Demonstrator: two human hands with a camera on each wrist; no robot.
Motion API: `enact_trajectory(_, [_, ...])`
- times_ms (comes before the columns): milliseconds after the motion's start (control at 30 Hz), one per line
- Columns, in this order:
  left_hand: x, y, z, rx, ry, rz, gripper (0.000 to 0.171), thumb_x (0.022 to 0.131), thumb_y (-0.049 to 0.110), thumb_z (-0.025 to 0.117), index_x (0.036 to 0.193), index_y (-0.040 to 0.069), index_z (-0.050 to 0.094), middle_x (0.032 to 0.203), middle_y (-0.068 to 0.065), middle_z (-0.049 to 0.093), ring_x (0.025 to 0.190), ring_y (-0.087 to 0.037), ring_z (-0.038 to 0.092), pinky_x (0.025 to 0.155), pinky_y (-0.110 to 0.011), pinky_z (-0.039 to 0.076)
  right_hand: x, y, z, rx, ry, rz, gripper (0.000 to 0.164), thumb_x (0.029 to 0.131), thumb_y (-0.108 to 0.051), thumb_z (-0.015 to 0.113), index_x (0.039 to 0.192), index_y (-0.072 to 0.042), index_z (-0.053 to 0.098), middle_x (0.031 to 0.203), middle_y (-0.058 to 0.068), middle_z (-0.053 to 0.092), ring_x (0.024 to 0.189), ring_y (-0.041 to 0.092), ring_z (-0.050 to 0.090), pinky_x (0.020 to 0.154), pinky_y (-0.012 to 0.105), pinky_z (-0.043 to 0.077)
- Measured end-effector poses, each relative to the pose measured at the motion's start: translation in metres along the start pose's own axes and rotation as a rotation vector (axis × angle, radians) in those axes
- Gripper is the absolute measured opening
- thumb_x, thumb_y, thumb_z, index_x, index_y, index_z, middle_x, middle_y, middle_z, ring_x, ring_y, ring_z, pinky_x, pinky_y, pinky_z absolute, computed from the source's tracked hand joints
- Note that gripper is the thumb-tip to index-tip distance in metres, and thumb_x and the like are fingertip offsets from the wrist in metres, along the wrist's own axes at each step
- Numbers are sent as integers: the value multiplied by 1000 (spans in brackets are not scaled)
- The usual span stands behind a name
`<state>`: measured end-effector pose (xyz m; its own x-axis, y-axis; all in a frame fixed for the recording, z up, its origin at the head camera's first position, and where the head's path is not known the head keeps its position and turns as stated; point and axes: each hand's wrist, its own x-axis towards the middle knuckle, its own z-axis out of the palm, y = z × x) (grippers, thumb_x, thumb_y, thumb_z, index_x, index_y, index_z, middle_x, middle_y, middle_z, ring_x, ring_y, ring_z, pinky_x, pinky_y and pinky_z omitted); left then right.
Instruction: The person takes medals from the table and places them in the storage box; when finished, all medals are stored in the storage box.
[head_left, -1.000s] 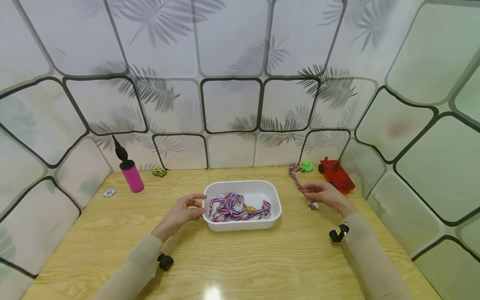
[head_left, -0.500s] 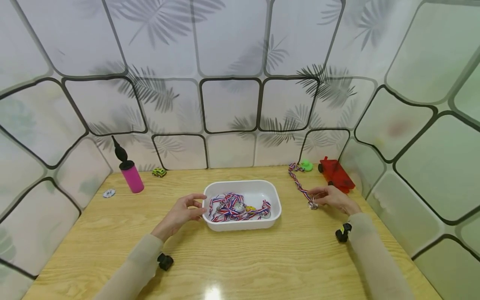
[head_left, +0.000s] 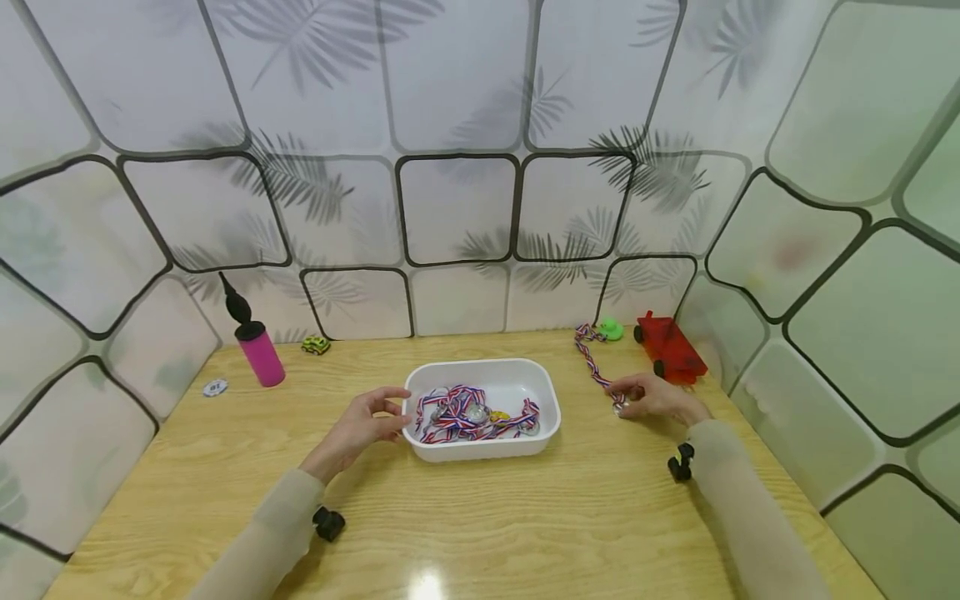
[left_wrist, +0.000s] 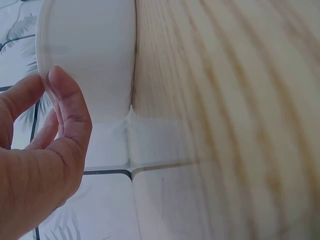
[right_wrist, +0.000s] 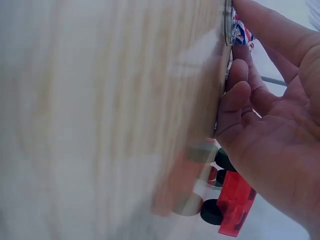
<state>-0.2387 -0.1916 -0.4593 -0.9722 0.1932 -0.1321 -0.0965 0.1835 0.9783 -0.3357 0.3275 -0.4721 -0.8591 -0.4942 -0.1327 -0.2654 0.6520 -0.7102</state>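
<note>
A white plastic tray (head_left: 480, 451) sits mid-table, holding several tangled medals with striped ribbons (head_left: 461, 417) in its left part and centre. My left hand (head_left: 356, 429) grips the tray's left end; in the left wrist view the thumb and a curled finger (left_wrist: 70, 97) meet at its rim. To the right of the tray, my right hand (head_left: 652, 397) holds a silver medal (head_left: 618, 407) at the tabletop, seen edge-on in the right wrist view. Its red, white and blue braided ribbon (head_left: 588, 358) trails away toward the back wall. Fingers partly hide the medal.
At the back right stand a green rubber duck (head_left: 610, 329) and a red toy car (head_left: 670, 348). On the left are a pink hand pump (head_left: 260, 354), a small green-yellow toy car (head_left: 316, 344) and a round chip (head_left: 215, 387). Patterned curtain walls (head_left: 457, 208) enclose the table.
My right hand has closed in from beside the medal, its fingers now gripping it. The medal has shifted slightly left. My left hand stays at the tray's end.
</note>
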Motion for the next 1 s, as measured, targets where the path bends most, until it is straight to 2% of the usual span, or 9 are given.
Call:
enact_trajectory(100, [0,0,0,-2,0,-2,50,89,4,69,136,0,51,101,-10,56,78,-16,61,74,-36,59,0,-1,1,-58,-7,-24,40,85,-9,75,123,1,65,113,16,66,91,18,51,76,22,44])
enact_trajectory(233, [0,2,-1,2,-6,9,51,90,5,69,136,-2,50,100,-10,56,79,-17,61,73,-36,58,-1,-3,2,-70,-10,-24,37,85,-11,75,120,0,67,116,16,68,97,19,58,82,23,48])
enact_trajectory(400, [0,2,-1,1,-6,10,51,90,5,69,136,-3,50,99,-9,56,79,-17,61,73,-35,58,-1,-4,2,-70,-13,-40,31,85,-9,76,113,2,69,108,16,70,91,15,57,77,21,47])
enact_trajectory(500, [1,0,-1,-5,-11,16,51,90,3,68,136,-4,49,98,-9,56,77,-15,60,71,-32,58,-1,-4,2,-28,-32,-51,29,84,-6,75,110,5,69,99,17,70,84,12,58,72,20,48])
enact_trajectory(600, [1,-2,-1,-4,-21,29,51,90,1,67,136,-5,48,97,-9,55,76,-15,59,69,-31,57,-4,-2,0,10,-52,-62,31,85,-6,74,113,8,67,97,17,69,82,10,60,71,21,50])
enact_trajectory(833, [1,-2,-2,-1,-24,35,51,89,1,67,136,-5,48,97,-9,55,77,-15,59,69,-31,57,-9,5,-4,67,-87,-20,44,83,-5,76,124,5,63,117,20,66,84,10,55,71,20,49])
enact_trajectory(1000, [0,0,-2,-1,-25,28,52,90,2,67,137,-5,48,98,-9,55,78,-16,59,70,-33,58,-6,5,-3,11,-70,-41,43,81,-7,78,120,4,65,109,17,66,79,10,50,66,20,44])
